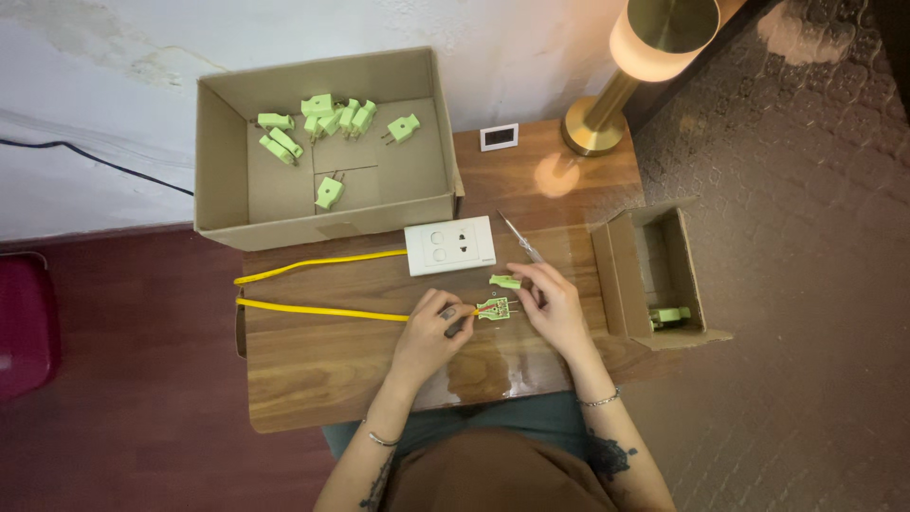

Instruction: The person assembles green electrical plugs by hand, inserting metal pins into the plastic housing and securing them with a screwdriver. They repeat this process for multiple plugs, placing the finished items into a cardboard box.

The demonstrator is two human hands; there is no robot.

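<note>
Light green opened plug [496, 308] with red and yellowish bits inside, between left hand [431, 334] and right hand [553, 305]. Light green plug cover [505, 282] beside it. Yellow cable [318, 310]. White socket plate [449, 246]. Brown cardboard box [220, 152] holding light green plugs [327, 118]. Smaller brown cardboard box [621, 275], one light green plug [670, 315] inside. Dark brown wood-grain table [332, 370], glossy. Silvery screwdriver [520, 239]. Brass-gold lamp [607, 114], warm white shade. Small white device [499, 137], dark screen. Off-white wall [95, 85], stained. Dark reddish floor [123, 398]. Grey-brown embossed patterned surface [806, 237]. Magenta object [24, 322] at left edge. Dark tattoos on both forearms, silver bracelets. Brown and teal clothing.
</note>
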